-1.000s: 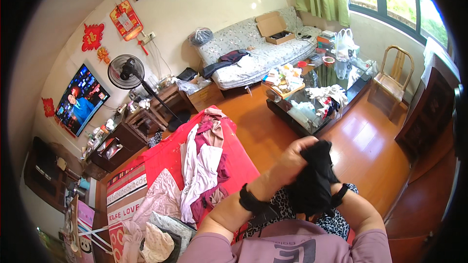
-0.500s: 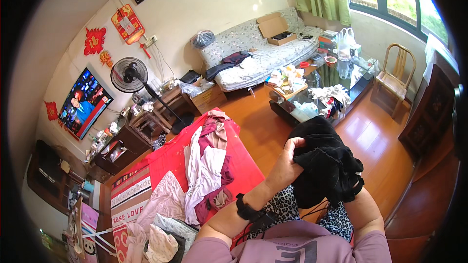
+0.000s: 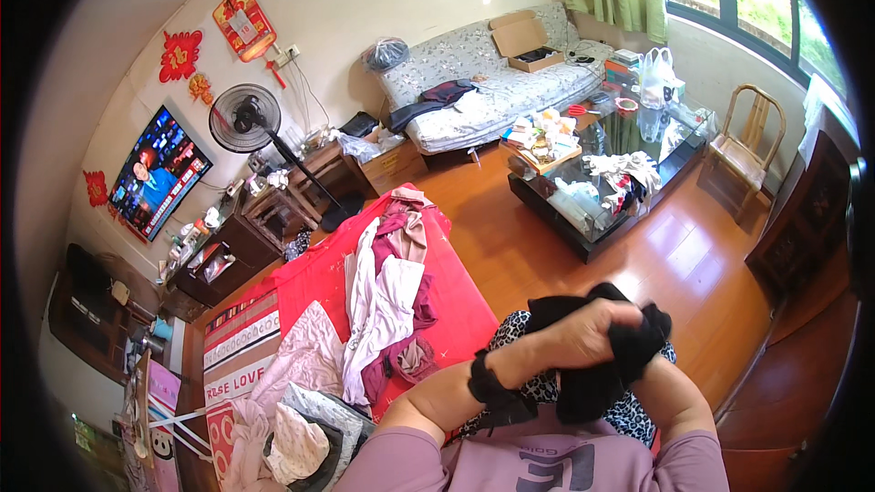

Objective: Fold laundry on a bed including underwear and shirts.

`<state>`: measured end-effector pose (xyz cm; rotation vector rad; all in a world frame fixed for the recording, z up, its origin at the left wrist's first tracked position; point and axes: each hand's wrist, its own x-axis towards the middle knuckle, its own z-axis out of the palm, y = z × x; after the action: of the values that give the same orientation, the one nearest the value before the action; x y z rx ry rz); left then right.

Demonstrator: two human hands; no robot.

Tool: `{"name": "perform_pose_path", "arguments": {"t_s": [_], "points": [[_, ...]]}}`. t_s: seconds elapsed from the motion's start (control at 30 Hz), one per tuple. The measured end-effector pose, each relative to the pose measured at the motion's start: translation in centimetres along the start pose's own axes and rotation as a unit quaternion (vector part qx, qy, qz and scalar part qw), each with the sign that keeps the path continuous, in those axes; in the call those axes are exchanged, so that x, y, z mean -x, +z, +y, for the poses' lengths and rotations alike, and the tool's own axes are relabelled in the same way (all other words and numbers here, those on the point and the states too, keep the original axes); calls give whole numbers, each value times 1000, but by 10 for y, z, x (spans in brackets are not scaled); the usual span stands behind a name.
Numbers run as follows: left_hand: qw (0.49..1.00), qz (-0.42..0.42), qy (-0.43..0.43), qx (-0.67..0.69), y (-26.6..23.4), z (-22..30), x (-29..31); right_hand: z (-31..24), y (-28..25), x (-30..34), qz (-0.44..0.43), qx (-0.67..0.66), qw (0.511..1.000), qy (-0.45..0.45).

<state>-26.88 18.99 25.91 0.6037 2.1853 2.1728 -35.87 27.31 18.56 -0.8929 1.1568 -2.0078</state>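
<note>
Lowered since the earlier frame, the left hand (image 3: 583, 335) now lies curled over the black garment (image 3: 592, 364), bunching it against the mostly hidden right hand (image 3: 638, 346) close to the chest, with the clothes pile (image 3: 387, 310) on the red sheet (image 3: 456, 301) further left.

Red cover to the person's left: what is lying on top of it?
On the red cover lies a heap of clothes, white, pink and maroon pieces overlapping. Whatever sits beneath the heap is hidden. The left hand grips a black garment; the right hand is covered by it.
</note>
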Motion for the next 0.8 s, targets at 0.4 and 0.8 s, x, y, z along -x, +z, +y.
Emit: {"name": "perform_pose_path", "arguments": {"t_s": [0.4, 0.8], "points": [[961, 144, 73, -226, -2, -4, 16, 4, -13, 2, 15, -35, 999, 10], [993, 110, -23, -31, -25, -47, 21, 42, -8, -11, -10, -150, 982, 110]]}}
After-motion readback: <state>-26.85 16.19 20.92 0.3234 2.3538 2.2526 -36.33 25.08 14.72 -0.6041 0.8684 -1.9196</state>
